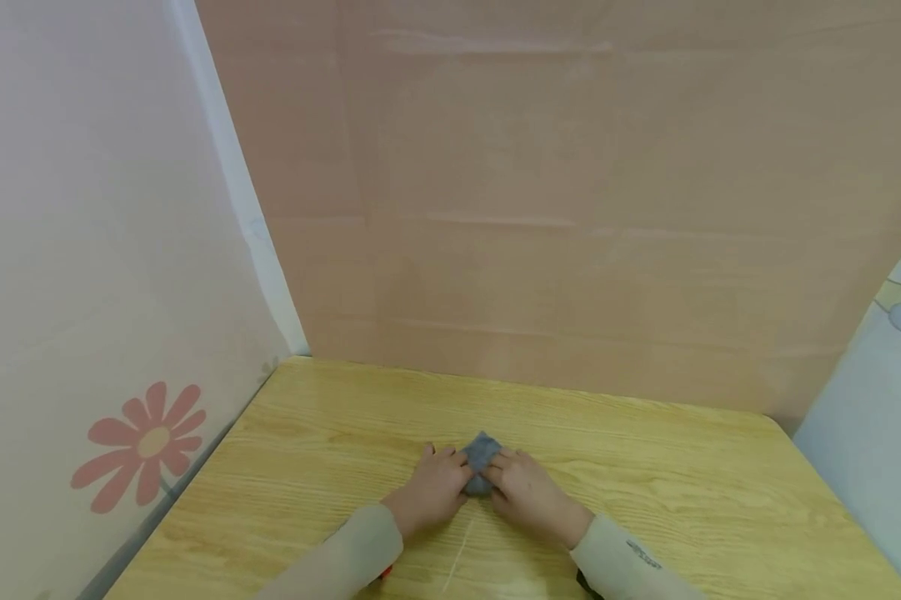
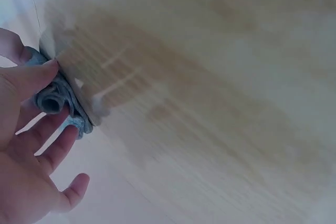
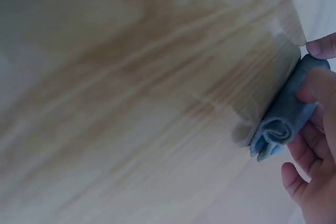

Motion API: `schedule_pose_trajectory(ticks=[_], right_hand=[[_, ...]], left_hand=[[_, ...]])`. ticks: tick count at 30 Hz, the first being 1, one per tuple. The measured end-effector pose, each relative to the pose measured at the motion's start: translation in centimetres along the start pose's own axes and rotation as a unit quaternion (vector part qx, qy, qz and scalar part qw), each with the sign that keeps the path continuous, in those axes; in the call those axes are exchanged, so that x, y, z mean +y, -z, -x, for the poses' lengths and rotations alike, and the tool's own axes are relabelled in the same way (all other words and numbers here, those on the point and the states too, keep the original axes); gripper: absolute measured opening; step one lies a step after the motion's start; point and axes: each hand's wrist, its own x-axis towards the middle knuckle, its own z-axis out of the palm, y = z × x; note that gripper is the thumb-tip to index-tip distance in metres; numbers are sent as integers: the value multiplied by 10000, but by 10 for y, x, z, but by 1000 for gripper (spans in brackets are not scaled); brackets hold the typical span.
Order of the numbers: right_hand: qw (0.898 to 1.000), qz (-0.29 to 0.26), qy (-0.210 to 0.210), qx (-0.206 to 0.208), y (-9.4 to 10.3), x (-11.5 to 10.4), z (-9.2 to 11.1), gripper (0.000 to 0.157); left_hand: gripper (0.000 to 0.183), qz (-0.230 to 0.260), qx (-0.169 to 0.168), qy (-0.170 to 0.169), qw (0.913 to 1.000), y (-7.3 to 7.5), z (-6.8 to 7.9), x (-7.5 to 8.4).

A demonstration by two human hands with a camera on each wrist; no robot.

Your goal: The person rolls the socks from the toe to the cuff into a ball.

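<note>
A blue-grey cloth (image 1: 483, 451), partly rolled up, lies on the wooden table between the two hands. From its left side my left hand (image 1: 433, 488) holds it. In the left wrist view the thumb presses on the rolled cloth (image 2: 51, 101) with fingers behind it, and the little finger stands apart. My right hand (image 1: 528, 493) grips the opposite side. The right wrist view shows the roll's spiral end, the cloth (image 3: 286, 111) pinched between thumb and fingers. A flat corner of the cloth points away from me in the head view.
The light wood-grain table (image 1: 668, 475) reaches back to a brownish hanging sheet (image 1: 540, 192). A pale wall with a red flower (image 1: 153, 443) borders the left. Small red (image 1: 386, 572) and black (image 1: 587, 586) things peek out beside the sleeves.
</note>
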Motion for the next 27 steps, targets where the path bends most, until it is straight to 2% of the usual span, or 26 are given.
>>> schedule_pose_trajectory(ticks=[4,8,11,13,17,22,27], right_hand=[[9997,-161,-158,-9,-3,4,-3,23],[9924,-1056,-622,-74,-4,7,-4,25],[9857,-1481,-788,147,-5,9,-3,23],[9886,-1279,-710,350,-6,11,-3,20],[9960,-442,-527,567,-5,14,-5,15],[9981,225,-492,303,-3,16,-7,17],[9976,461,-473,195,-4,20,-8,21]], left_hand=[[23,-166,205,159,9995,-3,-5,-1],[14,-103,311,339,9989,-6,-8,-1],[14,-7,368,522,9980,-6,-10,-2],[17,83,357,681,9970,-7,-12,-4],[24,172,196,964,9950,-10,-17,-9],[27,281,104,1117,9933,-10,-22,-7],[27,289,282,1188,9921,-9,-23,-3]])
